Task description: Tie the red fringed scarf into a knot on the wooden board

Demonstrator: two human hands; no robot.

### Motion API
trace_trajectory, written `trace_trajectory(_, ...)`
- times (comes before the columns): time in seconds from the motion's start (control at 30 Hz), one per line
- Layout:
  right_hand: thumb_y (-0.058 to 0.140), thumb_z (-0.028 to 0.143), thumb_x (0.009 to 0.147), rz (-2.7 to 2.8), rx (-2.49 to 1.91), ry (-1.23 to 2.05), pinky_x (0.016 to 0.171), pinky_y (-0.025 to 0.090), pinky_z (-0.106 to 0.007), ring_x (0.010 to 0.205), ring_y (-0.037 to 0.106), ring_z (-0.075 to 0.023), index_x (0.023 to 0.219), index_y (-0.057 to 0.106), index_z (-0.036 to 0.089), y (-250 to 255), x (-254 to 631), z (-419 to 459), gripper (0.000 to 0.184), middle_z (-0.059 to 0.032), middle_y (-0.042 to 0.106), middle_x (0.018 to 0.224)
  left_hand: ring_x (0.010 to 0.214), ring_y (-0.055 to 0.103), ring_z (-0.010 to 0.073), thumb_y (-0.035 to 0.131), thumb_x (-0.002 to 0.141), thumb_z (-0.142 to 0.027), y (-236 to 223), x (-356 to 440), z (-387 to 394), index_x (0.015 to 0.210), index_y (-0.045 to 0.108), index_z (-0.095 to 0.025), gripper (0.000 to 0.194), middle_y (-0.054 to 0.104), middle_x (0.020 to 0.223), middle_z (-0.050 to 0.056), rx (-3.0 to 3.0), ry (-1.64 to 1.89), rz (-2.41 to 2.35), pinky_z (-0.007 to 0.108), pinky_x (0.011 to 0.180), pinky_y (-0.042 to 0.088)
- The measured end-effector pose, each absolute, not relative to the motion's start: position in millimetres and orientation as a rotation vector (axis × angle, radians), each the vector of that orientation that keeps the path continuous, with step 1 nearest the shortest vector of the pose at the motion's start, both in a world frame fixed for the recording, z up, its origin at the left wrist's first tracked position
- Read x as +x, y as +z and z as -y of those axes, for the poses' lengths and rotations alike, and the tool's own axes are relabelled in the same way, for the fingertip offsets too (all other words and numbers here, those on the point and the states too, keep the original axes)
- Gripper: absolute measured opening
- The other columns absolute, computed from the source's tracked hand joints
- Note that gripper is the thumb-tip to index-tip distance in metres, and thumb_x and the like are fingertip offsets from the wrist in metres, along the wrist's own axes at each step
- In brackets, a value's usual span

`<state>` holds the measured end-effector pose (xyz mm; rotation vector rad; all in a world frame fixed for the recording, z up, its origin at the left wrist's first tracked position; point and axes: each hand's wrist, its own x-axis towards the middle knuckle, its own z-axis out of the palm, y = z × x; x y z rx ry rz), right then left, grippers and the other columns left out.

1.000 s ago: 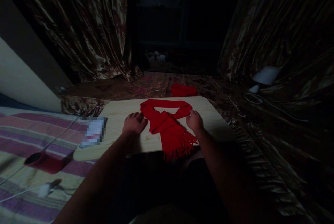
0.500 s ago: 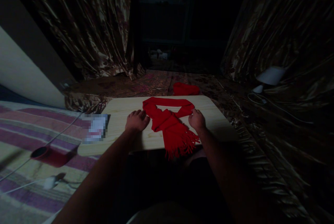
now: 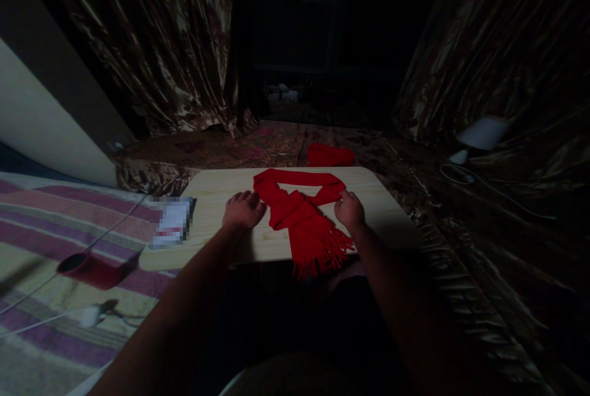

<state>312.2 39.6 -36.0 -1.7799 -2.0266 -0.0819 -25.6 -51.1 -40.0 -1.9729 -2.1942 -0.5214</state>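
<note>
A red scarf (image 3: pixel 297 211) lies crossed over itself on a pale wooden tabletop (image 3: pixel 216 184). Its far part forms a flat loop, and its fringed end hangs over the near edge. My left hand (image 3: pixel 244 208) rests palm down on the wood at the loop's left side, fingers stretched toward the scarf and touching its edge. At the right corner of the loop, my right hand (image 3: pixel 350 208) is closed, with the scarf's edge pinched between thumb and fingers.
Another red cloth item (image 3: pixel 329 155) lies behind the tabletop. A blurred white packet (image 3: pixel 173 221) is on its left side. On the striped bedding (image 3: pixel 41 217) sit a dark red cylindrical object (image 3: pixel 94 270) and a white plug (image 3: pixel 91 316) with cables. A white lamp (image 3: pixel 483 133) stands at right.
The camera view has shifted very slightly. Both hands and the scarf keep the same positions on the tabletop.
</note>
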Motion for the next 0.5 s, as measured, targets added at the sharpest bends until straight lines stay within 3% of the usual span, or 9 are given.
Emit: trace_trajectory(0.5,0.05,0.017,0.089,2.037,-1.802,-0.089,0.089,0.044,-0.03,0.102,0.061,-0.0238,0.12,0.065,0.015,-34.0,311.6,-38.6,0.034,-0.0137,0.066,0.109,0.126,0.05,0.0339,0.04,0.094,-0.055,-38.3,-25.2,50.5,0.137,0.056,-0.027,0.054,0.06,0.135,0.011,-1.975,-0.508,2.228,0.049,0.104,0.037)
